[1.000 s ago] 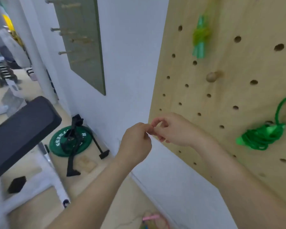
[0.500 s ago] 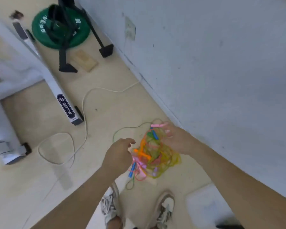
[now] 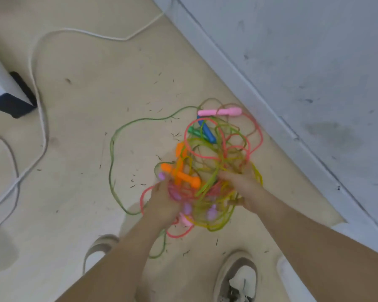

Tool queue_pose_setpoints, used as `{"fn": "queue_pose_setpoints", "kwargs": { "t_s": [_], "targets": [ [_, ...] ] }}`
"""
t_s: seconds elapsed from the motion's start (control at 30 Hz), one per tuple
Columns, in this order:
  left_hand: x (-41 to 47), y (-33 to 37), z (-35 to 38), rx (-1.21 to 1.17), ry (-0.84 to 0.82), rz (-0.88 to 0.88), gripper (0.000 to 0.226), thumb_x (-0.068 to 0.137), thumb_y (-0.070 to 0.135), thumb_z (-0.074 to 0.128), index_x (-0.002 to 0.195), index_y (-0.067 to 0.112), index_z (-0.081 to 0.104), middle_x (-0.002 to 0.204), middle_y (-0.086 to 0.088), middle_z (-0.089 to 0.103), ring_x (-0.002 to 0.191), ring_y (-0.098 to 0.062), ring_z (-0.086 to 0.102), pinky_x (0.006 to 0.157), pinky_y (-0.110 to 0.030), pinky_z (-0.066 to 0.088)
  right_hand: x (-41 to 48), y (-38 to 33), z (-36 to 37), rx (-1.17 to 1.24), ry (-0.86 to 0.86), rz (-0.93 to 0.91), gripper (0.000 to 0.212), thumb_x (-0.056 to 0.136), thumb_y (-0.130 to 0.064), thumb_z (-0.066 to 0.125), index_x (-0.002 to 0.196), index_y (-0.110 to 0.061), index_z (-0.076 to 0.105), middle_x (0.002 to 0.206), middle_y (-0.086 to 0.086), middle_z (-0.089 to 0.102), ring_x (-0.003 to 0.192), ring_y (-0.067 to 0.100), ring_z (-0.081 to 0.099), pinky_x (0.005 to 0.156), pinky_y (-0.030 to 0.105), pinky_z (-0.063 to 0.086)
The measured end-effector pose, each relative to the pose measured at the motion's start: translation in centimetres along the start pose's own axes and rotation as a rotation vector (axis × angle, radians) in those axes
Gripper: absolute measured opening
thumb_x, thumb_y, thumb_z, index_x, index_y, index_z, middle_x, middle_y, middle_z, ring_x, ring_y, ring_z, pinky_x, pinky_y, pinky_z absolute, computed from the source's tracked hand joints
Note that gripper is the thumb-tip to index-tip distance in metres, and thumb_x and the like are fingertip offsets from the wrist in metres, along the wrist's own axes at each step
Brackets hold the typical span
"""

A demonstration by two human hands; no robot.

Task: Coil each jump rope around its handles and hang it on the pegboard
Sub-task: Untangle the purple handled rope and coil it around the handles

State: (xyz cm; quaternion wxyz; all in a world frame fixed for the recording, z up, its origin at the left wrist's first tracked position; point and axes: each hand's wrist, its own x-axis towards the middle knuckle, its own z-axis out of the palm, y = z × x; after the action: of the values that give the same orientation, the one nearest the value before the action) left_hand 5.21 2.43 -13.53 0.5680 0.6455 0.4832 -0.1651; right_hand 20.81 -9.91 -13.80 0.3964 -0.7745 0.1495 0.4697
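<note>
jump ropes (image 3: 218, 153) heaped in one tangle on the floor (image 3: 85, 127) by the wall (image 3: 314, 62), under both hands, orange handle (image 3: 190, 180) lying crosswise just beside the left hand (image 3: 162, 205), farther from the right hand (image 3: 242, 186), both sets of fingers dipped into cords, grip too blurred to tell.

Wall (image 3: 292, 62) crowds the jump rope tangle (image 3: 218, 153) on the right. Left of it the floor (image 3: 85, 149) lies open up to the white cable (image 3: 44, 131), with a white frame foot (image 3: 7, 99) beyond. Two shoes (image 3: 238, 277) close off the near side.
</note>
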Motion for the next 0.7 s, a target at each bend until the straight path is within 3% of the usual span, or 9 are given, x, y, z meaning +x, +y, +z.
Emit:
{"fn": "queue_pose_setpoints", "kwargs": {
  "t_s": [0.07, 0.17, 0.2, 0.27, 0.37, 0.47, 0.53, 0.63, 0.7],
  "targets": [
    [0.5, -0.5, 0.7, -0.072, -0.037, -0.016, 0.038, 0.055, 0.018, 0.060, 0.086, 0.038, 0.054, 0.088, -0.007, 0.064, 0.077, -0.028, 0.061, 0.063, -0.038, 0.053, 0.5, 0.5, 1.3, -0.029, -0.118, 0.038, 0.052, 0.074, -0.028, 0.081, 0.117, -0.037, 0.054, 0.096, -0.008, 0.071, 0.081, 0.015, 0.068, 0.074, 0.039, 0.055],
    [-1.7, 1.2, -0.1, -0.248, -0.147, -0.121, 0.039, 0.076, 0.012, 0.065, 0.112, 0.026, 0.055, 0.090, -0.009, 0.067, 0.060, -0.020, 0.056, 0.050, -0.021, 0.041, -1.9, -0.7, 2.9, 0.009, -0.311, 0.055, 0.008, 0.086, -0.016, 0.066, 0.079, -0.019, 0.064, 0.058, -0.002, 0.056, 0.047, 0.014, 0.055, 0.060, 0.029, 0.047],
    [-2.7, 1.9, -0.9, -0.306, -0.173, -0.138, 0.029, 0.081, 0.012, 0.063, 0.107, 0.023, 0.058, 0.081, -0.007, 0.068, 0.056, -0.018, 0.056, 0.050, -0.021, 0.041, -3.4, -1.8, 3.0, 0.036, -0.353, 0.021, 0.016, 0.087, -0.014, 0.063, 0.072, -0.016, 0.067, 0.048, -0.005, 0.047, 0.040, 0.012, 0.048, 0.053, 0.026, 0.041],
    [-5.2, 4.1, -3.2, -0.365, -0.198, -0.131, 0.016, 0.089, 0.012, 0.058, 0.097, 0.026, 0.061, 0.069, -0.001, 0.066, 0.054, -0.014, 0.059, 0.052, -0.020, 0.045, -6.6, -5.3, 2.7, 0.094, -0.411, -0.074, 0.018, 0.088, -0.015, 0.063, 0.093, -0.004, 0.076, 0.041, -0.010, 0.032, 0.037, 0.009, 0.037, 0.048, 0.026, 0.031],
    [-10.0, 8.8, -6.5, -0.289, -0.165, -0.047, 0.027, 0.092, 0.022, 0.057, 0.117, 0.033, 0.058, 0.085, 0.004, 0.070, 0.068, -0.009, 0.065, 0.065, -0.023, 0.049, -14.0, -11.8, 1.1, 0.201, -0.538, -0.262, 0.044, 0.082, -0.024, 0.070, 0.116, 0.005, 0.067, 0.042, -0.011, 0.026, 0.038, 0.006, 0.034, 0.040, 0.020, 0.032],
    [-15.7, 14.5, -9.1, -0.336, -0.048, 0.184, 0.029, 0.091, 0.007, 0.060, 0.115, 0.021, 0.063, 0.091, -0.003, 0.071, 0.072, -0.014, 0.066, 0.057, -0.020, 0.053, -22.5, -16.8, -1.6, 0.375, -0.645, -0.437, 0.036, 0.079, -0.037, 0.064, 0.088, -0.004, 0.076, 0.041, -0.011, 0.026, 0.039, 0.006, 0.040, 0.039, 0.018, 0.026],
    [-20.2, 17.8, -10.8, -0.387, 0.048, 0.390, 0.036, 0.084, -0.005, 0.063, 0.112, 0.018, 0.066, 0.089, -0.005, 0.074, 0.081, -0.020, 0.068, 0.067, -0.026, 0.054, -27.9, -18.6, -3.4, 0.529, -0.698, -0.495, 0.037, 0.081, -0.043, 0.058, 0.061, -0.014, 0.070, 0.039, -0.011, 0.024, 0.036, 0.003, 0.035, 0.036, 0.016, 0.022],
    [-25.8, 20.4, -13.6, -0.531, 0.100, 0.607, 0.039, 0.081, -0.012, 0.051, 0.104, 0.014, 0.069, 0.091, -0.007, 0.074, 0.083, -0.017, 0.069, 0.072, -0.024, 0.054, -33.1, -19.8, -4.6, 0.757, -0.748, -0.509, 0.040, 0.084, -0.048, 0.055, 0.079, -0.013, 0.073, 0.037, -0.010, 0.021, 0.033, 0.001, 0.028, 0.034, 0.012, 0.020],
    [-27.6, 20.7, -14.4, -0.644, -0.039, 0.632, 0.033, 0.086, 0.005, 0.051, 0.113, 0.015, 0.068, 0.101, -0.008, 0.073, 0.089, -0.017, 0.069, 0.080, -0.026, 0.053, -34.3, -20.2, -4.2, 0.845, -0.677, -0.514, 0.040, 0.091, -0.050, 0.053, 0.083, -0.015, 0.071, 0.041, -0.010, 0.023, 0.033, 0.001, 0.029, 0.031, 0.012, 0.019]
  ]
}}
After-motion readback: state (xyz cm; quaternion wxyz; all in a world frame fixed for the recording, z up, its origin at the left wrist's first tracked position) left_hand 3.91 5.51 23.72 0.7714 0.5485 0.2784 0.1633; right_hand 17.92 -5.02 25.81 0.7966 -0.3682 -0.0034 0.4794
